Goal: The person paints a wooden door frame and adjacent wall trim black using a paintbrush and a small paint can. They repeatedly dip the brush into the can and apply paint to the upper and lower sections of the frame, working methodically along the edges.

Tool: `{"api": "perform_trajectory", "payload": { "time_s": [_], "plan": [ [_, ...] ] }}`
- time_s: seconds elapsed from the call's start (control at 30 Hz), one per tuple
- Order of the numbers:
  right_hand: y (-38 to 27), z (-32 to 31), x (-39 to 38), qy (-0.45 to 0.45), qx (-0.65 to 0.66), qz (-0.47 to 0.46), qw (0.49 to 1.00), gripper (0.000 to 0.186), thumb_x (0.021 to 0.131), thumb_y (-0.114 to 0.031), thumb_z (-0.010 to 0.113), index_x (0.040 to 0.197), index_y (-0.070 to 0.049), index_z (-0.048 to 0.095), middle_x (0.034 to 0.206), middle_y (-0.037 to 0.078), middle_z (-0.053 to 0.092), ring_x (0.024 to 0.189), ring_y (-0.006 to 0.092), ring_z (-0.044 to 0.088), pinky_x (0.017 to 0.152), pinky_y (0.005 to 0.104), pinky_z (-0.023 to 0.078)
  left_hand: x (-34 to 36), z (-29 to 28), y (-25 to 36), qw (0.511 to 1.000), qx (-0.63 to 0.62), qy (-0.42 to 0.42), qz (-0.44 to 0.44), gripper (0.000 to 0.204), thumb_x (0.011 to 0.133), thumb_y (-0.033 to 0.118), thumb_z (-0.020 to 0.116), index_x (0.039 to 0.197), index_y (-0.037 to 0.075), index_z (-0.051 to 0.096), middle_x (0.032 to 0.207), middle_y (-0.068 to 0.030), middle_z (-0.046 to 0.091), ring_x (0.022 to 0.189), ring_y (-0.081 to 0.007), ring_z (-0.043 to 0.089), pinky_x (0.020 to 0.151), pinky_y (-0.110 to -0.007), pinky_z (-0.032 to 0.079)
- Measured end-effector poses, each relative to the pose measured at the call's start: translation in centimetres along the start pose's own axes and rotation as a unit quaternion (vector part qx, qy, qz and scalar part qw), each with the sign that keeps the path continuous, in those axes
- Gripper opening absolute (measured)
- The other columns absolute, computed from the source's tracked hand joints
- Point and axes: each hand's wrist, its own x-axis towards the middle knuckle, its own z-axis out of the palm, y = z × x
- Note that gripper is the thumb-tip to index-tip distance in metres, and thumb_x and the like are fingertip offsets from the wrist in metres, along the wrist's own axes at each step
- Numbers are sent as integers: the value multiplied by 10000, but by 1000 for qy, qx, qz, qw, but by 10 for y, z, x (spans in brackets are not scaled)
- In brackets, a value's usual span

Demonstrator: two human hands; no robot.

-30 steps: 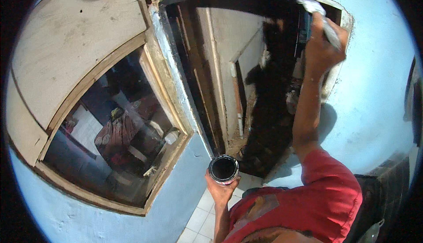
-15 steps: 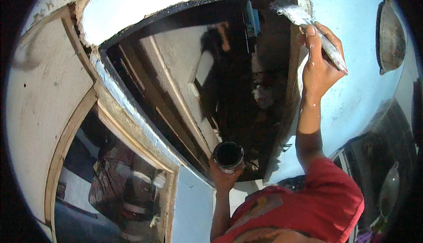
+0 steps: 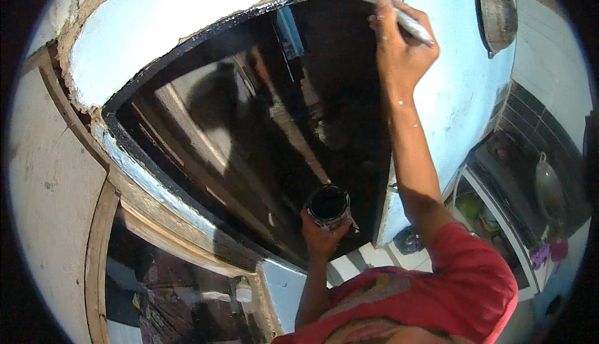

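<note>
High on the wall, my right hand grips a paint-spattered brush by its handle, with the bristles against the right end of the door frame's top edge. Much of that frame is coated in glossy black, while its right end is pale and rough. Lower down, in front of the dark doorway, my left hand is wrapped round an open round can with dark, paint-like contents and smeared rim.
Pale blue wall surrounds the doorway. A wooden-framed window is at lower left. A metal pan hangs at upper right; a dark tiled counter area, another pan and a cabinet are at the right.
My view has turned toward the upper frame and right. The brush's bristles have moved left along the top corner, and the can appears higher in view, still in my left hand.
</note>
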Motion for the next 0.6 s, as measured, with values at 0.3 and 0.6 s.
{"api": "perform_trajectory", "payload": {
  "time_s": [0.3,0.6],
  "plan": [
    [-26,20,-44,-121,46,8,992,253,967,-138,844,1091,68,766,912,127,802,785,161,762,724,279,614,4,-24,35,995,8,-95,-13,991,652,231,1050,1448,20,499,1380,-190,671,1231,-324,700,1059,-450,569],
    [1,-21,11,42,-77,-59,994,275,980,-199,830,1063,57,775,842,128,799,746,159,759,675,294,608,-23,-41,3,994,-53,-85,-52,986,648,252,1058,1434,30,505,1364,-185,679,1232,-326,692,1074,-448,551]
  ]
}}
